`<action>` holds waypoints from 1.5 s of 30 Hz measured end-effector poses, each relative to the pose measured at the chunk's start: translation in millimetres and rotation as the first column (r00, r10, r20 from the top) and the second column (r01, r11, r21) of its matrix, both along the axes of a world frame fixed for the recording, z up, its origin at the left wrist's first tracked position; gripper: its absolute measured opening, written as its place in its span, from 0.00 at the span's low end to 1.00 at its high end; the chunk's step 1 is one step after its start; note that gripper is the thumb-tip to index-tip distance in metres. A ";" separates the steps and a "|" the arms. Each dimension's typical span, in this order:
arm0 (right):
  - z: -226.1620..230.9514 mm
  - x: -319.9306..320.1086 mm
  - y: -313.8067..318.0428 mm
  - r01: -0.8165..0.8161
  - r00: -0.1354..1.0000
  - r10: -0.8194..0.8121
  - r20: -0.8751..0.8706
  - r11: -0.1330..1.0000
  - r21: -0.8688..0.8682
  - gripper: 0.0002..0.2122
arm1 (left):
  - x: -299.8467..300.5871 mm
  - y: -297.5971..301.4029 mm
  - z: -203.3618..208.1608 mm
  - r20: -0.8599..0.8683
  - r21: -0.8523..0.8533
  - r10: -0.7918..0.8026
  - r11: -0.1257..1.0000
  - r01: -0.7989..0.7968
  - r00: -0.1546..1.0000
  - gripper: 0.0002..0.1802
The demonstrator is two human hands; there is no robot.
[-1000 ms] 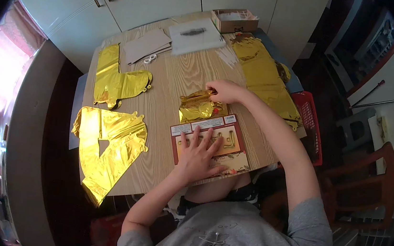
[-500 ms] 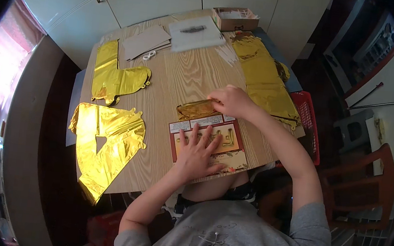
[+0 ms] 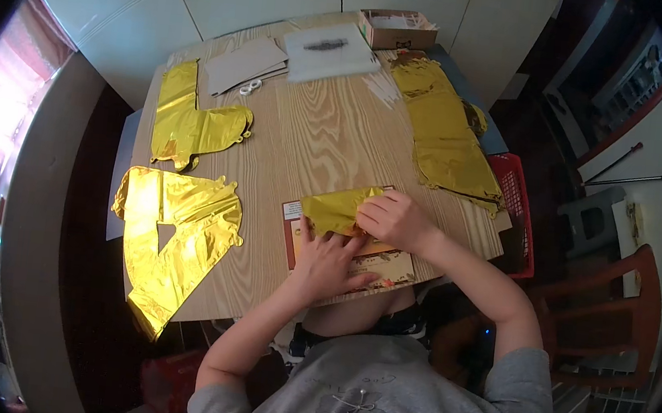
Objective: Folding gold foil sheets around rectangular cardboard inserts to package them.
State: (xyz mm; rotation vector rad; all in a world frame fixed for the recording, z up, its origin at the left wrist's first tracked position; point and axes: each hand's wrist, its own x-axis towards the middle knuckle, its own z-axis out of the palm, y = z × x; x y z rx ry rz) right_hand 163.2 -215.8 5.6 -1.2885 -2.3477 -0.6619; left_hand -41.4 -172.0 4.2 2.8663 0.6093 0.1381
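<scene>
A flat printed package (image 3: 385,267) in red, cream and gold lies at the table's near edge. My left hand (image 3: 327,265) rests on it with fingers spread, their tips partly under a folded gold foil balloon (image 3: 335,209). That balloon is bent over the upper part of the package. At its right end, the fingers of my right hand (image 3: 396,220) pinch the foil. Flat gold foil balloons lie to the left, one L-shaped (image 3: 198,130) and one with a triangular hole (image 3: 205,213). A stack of gold foil balloons (image 3: 450,134) lies along the right side.
At the back are grey cardboard sheets (image 3: 245,64), a small white ring-shaped item (image 3: 251,87), a clear plastic bag (image 3: 327,54), white strips (image 3: 382,89) and an open carton (image 3: 397,34). A red basket (image 3: 519,202) stands by the table's right edge, near a wooden chair (image 3: 609,324).
My right hand has drawn the folded balloon's far edge toward me, over the package and the left fingertips. My left hand stays nearly in place.
</scene>
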 end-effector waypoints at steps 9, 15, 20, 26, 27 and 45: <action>-8.1 -3.3 -16.2 0.033 0.984 -0.050 -0.174 0.995 -0.098 0.10 | -0.2 0.1 -4.2 -0.018 -0.007 0.031 0.999 -0.032 0.999 0.44; -18.2 -4.3 -24.8 0.055 0.963 -0.094 -0.251 0.986 -0.155 0.11 | -0.9 -1.2 -10.2 0.124 0.075 0.015 0.997 -0.024 0.992 0.42; -23.1 -3.7 -26.1 0.063 0.960 -0.108 -0.259 0.983 -0.174 0.10 | 4.1 -4.5 -4.8 0.274 0.174 0.021 0.982 -0.071 0.962 0.34; -21.3 -5.8 -25.7 0.061 0.971 -0.093 -0.222 0.987 -0.147 0.10 | -10.2 -11.0 5.0 0.297 0.179 -0.036 0.984 -0.019 0.954 0.17; -19.5 -6.4 -26.3 0.062 0.970 -0.094 -0.224 0.987 -0.147 0.09 | -10.5 -9.7 15.9 0.283 0.137 0.009 0.989 -0.049 0.959 0.16; -7.8 -1.8 -25.2 -0.024 0.963 -0.020 -0.271 0.987 -0.158 0.12 | 12.2 42.5 -14.7 0.023 0.057 0.001 0.998 -0.002 1.000 0.49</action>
